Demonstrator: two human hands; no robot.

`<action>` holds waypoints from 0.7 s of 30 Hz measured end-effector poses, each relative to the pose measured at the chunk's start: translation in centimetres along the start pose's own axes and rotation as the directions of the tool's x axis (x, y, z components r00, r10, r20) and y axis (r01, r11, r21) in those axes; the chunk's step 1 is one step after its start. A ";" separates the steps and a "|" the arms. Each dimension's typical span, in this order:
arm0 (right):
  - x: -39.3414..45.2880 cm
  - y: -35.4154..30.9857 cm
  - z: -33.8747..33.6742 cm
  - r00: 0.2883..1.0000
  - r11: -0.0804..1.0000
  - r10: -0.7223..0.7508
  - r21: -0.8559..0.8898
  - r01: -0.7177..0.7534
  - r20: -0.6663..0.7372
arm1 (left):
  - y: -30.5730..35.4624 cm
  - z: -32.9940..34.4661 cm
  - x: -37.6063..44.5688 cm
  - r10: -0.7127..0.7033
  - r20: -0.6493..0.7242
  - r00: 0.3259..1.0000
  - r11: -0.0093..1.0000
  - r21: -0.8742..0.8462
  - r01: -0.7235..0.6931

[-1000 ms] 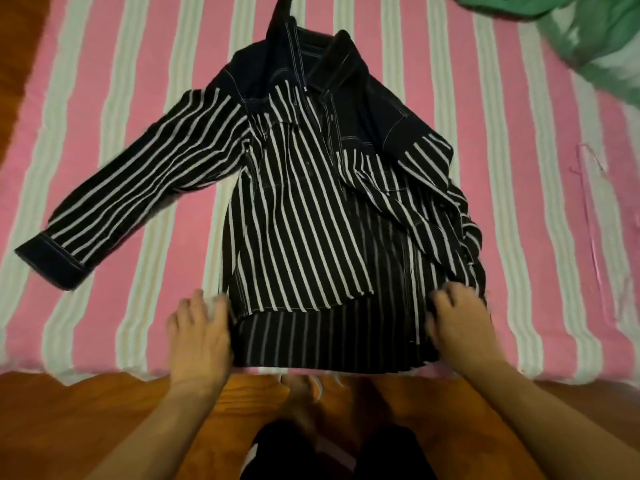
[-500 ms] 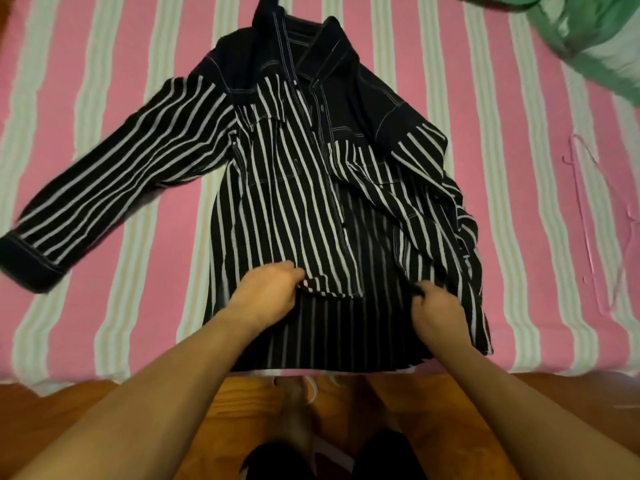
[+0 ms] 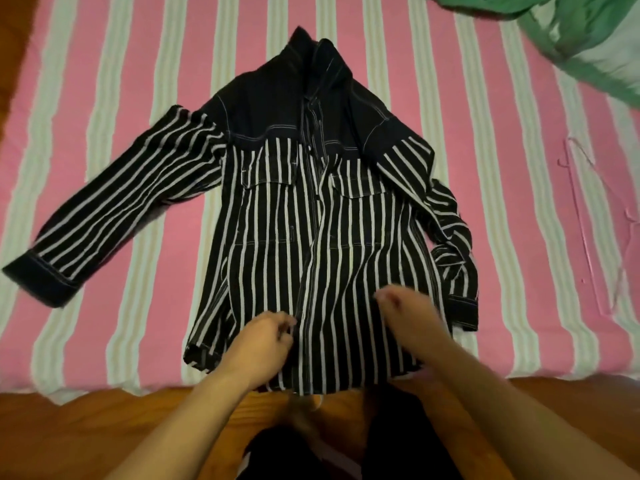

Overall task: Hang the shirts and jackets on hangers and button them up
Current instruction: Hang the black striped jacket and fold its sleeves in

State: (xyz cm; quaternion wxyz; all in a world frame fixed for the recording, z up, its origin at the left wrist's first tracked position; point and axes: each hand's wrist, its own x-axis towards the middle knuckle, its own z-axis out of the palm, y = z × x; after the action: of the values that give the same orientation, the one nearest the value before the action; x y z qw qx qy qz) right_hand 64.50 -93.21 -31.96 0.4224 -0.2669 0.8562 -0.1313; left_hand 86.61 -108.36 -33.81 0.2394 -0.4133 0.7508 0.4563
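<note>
Head view: on the striped jacket (image 3: 322, 237), left hand (image 3: 258, 344) pinches the placket; right hand (image 3: 407, 315) blurred, grip unclear.

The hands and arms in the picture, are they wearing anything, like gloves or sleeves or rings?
No. The left hand and the right hand are bare, with no gloves. Both forearms are bare as far as the picture's edge, so no sleeves show. No watch or bracelet shows at either wrist. The right hand is blurred, so a thin ring there could not be told.
</note>
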 end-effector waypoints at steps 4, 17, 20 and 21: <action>5.3 6.7 -7.5 0.859 0.961 0.239 -0.017 -0.276 -0.454 | 4.4 1.0 1.8 0.031 -0.025 0.999 0.999 -0.012 -0.031; 10.8 17.4 -25.3 0.794 0.961 0.023 -0.204 -0.185 -0.608 | 21.7 8.1 8.5 0.160 -0.035 0.986 0.984 0.087 -0.157; 11.6 21.3 -37.1 0.644 0.895 -0.087 -0.343 -0.284 -0.760 | 26.2 8.4 10.7 0.230 -0.095 0.969 0.967 0.139 -0.216; 12.1 22.7 -39.5 0.625 0.859 -0.126 -0.400 -0.320 -0.771 | 27.6 8.5 11.7 0.239 -0.120 0.963 0.962 0.161 -0.219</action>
State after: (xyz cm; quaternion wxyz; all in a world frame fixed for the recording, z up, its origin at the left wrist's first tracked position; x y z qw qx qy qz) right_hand 19.25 -81.40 -26.04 -0.0653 -0.2357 0.9695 0.0182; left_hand 56.93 -98.87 -32.96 0.1618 -0.3355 0.8399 0.3947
